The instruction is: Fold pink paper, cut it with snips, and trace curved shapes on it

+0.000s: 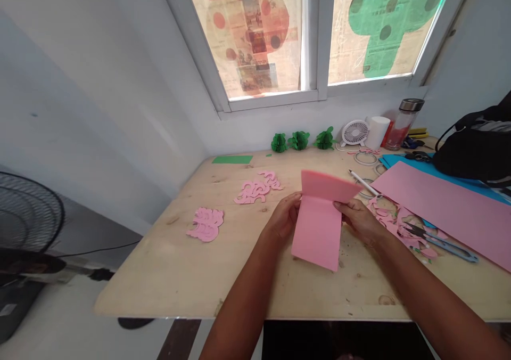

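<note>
Between my two hands is a sheet of pink paper [318, 229], creased across so its upper part stands up at an angle. My left hand [286, 214] grips its left edge near the crease, the fingers partly hidden behind it. My right hand [359, 219] pinches the right edge at the crease, thumb on the front. To the left lie curved pink paper cutouts [255, 189] and a second, stacked group of pink cutouts [206, 224]. Right of my right hand, scissors [443, 241] rest by pink paper scraps [393, 219].
A large pink sheet [443, 205] lies over blue sheets [415, 168] at right, near a black bag [475, 141]. Along the wall stand green paper shapes [299, 140], a small white fan [355, 133] and a bottle [404, 125]. A white pen [364, 182] lies behind my right hand.
</note>
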Demonstrator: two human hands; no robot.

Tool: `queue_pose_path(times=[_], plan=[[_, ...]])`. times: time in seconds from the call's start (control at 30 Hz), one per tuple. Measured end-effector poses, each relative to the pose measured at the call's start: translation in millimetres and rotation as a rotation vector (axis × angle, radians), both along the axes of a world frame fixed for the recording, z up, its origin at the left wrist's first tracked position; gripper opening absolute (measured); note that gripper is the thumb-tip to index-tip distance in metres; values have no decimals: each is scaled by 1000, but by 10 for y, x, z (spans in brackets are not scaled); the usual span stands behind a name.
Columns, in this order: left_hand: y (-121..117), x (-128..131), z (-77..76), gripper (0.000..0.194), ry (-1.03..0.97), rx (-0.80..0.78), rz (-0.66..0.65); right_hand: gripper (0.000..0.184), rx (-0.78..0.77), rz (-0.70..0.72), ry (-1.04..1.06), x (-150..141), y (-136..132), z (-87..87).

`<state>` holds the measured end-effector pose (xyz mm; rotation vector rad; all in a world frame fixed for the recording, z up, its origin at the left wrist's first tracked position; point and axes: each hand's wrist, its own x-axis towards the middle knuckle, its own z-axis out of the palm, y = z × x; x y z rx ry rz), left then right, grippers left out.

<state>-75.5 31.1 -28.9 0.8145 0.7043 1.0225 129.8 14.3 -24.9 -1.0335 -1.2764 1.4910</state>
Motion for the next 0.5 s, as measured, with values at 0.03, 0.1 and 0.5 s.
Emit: queue_pose_path(times=[0.03,0.1,0.5], plan=[[-3,-9,10,49,-9,-11,-19,41,15,-17,-21,9,4,2],[-16,-29,31,62,-25,-31,-61,40,43,-41,-66,20,4,13],[-52,-52,-6,96,24,-58,-130,34,129,-154,-155,10,-3,26]])
